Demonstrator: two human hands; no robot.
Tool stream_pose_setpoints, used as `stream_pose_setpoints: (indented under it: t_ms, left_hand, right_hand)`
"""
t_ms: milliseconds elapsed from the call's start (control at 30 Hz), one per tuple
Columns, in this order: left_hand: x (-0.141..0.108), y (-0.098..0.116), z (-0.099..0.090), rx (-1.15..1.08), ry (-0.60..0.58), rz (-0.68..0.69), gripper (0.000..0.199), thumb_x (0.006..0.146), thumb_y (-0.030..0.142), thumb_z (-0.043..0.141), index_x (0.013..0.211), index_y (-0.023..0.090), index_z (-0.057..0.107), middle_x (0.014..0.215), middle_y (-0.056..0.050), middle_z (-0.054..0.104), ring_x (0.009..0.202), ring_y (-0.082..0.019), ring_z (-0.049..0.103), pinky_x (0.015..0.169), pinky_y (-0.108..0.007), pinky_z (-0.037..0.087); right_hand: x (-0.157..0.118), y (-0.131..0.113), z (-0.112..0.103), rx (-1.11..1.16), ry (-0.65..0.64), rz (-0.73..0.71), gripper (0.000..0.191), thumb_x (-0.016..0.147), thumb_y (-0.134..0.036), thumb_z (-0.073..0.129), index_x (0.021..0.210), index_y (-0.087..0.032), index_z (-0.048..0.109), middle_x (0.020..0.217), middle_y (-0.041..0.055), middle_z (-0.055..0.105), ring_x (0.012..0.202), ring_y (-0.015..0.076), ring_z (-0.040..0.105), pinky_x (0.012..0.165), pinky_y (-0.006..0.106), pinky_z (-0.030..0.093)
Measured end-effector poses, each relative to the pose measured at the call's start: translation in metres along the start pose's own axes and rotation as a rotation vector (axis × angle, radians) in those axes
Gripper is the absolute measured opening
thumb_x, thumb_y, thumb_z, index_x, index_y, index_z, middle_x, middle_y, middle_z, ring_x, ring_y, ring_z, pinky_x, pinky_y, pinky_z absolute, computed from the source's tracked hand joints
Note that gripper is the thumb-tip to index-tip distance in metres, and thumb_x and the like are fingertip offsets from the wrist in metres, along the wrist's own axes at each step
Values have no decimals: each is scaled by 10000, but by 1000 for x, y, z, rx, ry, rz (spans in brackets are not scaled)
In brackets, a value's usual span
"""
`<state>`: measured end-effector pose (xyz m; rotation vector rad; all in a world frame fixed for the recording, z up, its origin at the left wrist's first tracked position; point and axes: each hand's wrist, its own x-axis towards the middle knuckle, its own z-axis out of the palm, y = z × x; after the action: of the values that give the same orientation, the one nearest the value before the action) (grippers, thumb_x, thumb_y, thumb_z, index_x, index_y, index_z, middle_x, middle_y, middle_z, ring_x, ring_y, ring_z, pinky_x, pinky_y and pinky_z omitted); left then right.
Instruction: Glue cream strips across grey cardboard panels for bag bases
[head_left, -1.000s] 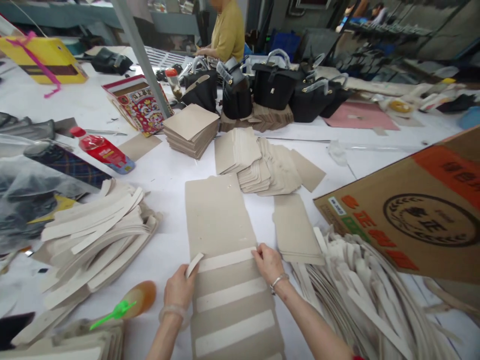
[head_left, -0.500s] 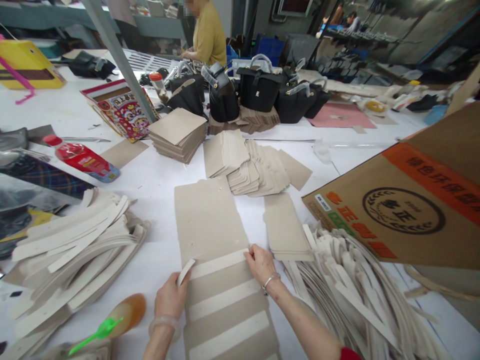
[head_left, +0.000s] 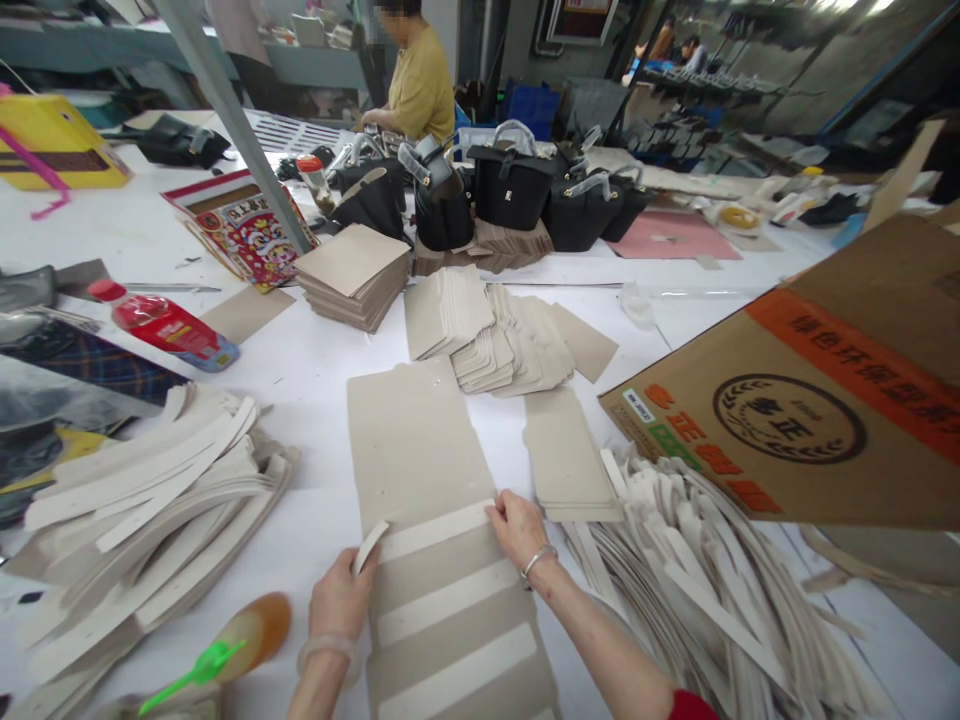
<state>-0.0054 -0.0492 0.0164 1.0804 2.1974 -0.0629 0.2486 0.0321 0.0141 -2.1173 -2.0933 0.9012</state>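
A beige cardboard panel (head_left: 416, 440) lies in front of me, and more panels with pale strips across them overlap toward my body. My right hand (head_left: 517, 530) is closed, its fingers pinching the right end of the uppermost pale strip (head_left: 439, 530) at the panel's right edge. At the left edge, my left hand (head_left: 341, 600) is closed on a narrow pale strip end (head_left: 370, 546) that sticks up from its fingers. Whether both hands hold one strip I cannot tell. Two lower strips (head_left: 454, 600) lie flat across the panels. My left fingertips are partly hidden.
Loose strips are heaped at left (head_left: 172, 490) and right (head_left: 697, 570). Behind the panel stand stacks of cut card (head_left: 517, 340) and black handbags (head_left: 510, 190). A large carton (head_left: 780, 420) leans in at right. A bottle (head_left: 169, 325) and an amber glue container (head_left: 259, 630) lie left.
The view has shifted slightly, so the background sits a little differently. Both hands stay almost in place on the strips.
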Motion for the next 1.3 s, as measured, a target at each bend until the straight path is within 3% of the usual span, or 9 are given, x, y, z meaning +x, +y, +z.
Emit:
stream_pose_setpoints:
  t_ms: [133,267,467,633,833,933,1100,1167,1300]
  left_hand:
    - [-4,2,0,-36,61,-37,383,804,519,328,887,217,549,800,-84,676,809,-258,621,670,-301,424]
    - [-8,7,1,7,116,-31,348,815,473,333,941,211,525,790,-97,673,786,-257,627,632,-299,415]
    - [-15,16,-5,55,59,-3,286,816,362,340,969,210,528,819,-129,676,796,-277,633,634,-323,412]
    - [-9,11,-3,-9,45,22,400,788,532,341,926,207,529,829,-124,676,838,-281,623,664,-326,421]
    - [-1,5,3,-43,47,0,405,755,557,395,910,210,534,825,-96,674,818,-250,620,661,-301,410]
    - [-2,2,-4,-87,32,28,346,754,510,433,887,211,546,830,-78,675,818,-220,615,666,-273,398]
    - [-22,3,-26,-212,42,169,289,750,478,468,807,208,554,725,-5,638,710,-157,574,617,-225,364]
    - [-33,9,-32,-318,29,248,313,747,504,467,751,199,539,664,17,592,663,-141,530,599,-218,356]
    - [-50,20,-31,-583,-115,382,349,768,522,437,705,186,507,609,39,511,600,-112,451,566,-211,346]
  right_hand:
    - [-5,-4,-2,17,39,-12,62,810,-238,466,830,-196,508,749,9,598,687,137,529,601,224,292]
    - [-7,-11,1,-29,38,-78,107,829,-185,417,835,-205,522,840,30,596,763,145,539,634,229,304]
    - [1,-15,4,-4,-28,-31,125,810,-162,416,816,-172,541,840,69,602,821,168,549,689,241,330]
    - [7,-14,5,15,-42,-26,98,728,-237,539,800,-171,534,834,53,597,795,164,544,681,234,349]
    - [13,-15,5,30,-62,-16,104,678,-224,582,752,-170,532,801,39,595,764,154,537,667,230,346]
    - [12,-15,-3,35,-73,-40,40,714,-205,529,712,-167,541,737,35,599,724,149,535,646,234,338]
    - [-2,-29,-12,177,-48,-81,203,780,-296,460,649,-172,553,612,12,579,631,137,527,587,239,332]
    - [-13,-45,-9,395,-173,-62,259,770,-365,476,619,-166,539,549,-6,549,528,116,502,521,231,328]
    - [-35,-82,-3,1013,-647,46,367,746,-516,492,753,-153,542,554,-38,531,327,62,398,357,205,272]
